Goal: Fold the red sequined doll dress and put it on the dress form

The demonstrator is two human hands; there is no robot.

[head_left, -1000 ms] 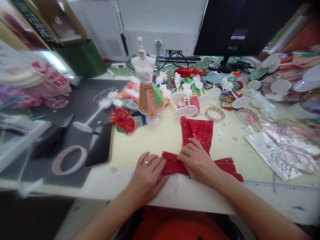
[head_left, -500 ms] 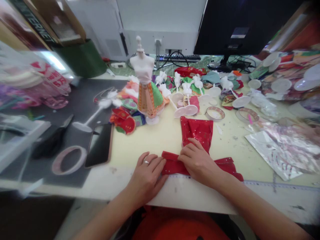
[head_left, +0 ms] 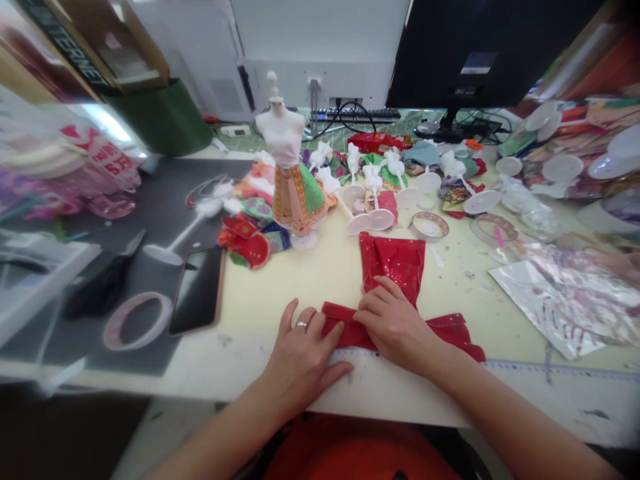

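Note:
Spread before me lies a red cloth piece [head_left: 393,257] with small light specks, a fabric strip crossing below its upper panel. My right hand [head_left: 400,327] presses bent, closed fingers onto the middle of the strip and covers part of it. At the strip's left end is my left hand [head_left: 300,353], wearing a ring. Its fingers are apart, with the index fingertip on the cloth and the thumb stretched out over the table. A ruler [head_left: 525,368] runs along the strip's lower edge, partly under the hands.
A dress-form mannequin [head_left: 283,137] in a patterned skirt stands behind, beside several small white mannequin stands [head_left: 373,177] and fabric scraps [head_left: 245,240]. Left are a phone [head_left: 197,291], a tape roll [head_left: 111,327] and dark-handled scissors [head_left: 103,283]. A silvery plastic bag [head_left: 545,310] lies right.
My left hand has moved slightly right along the strip, its fingers spreading and the thumb swinging out to the right. The right hand stays pressed in place on the cloth.

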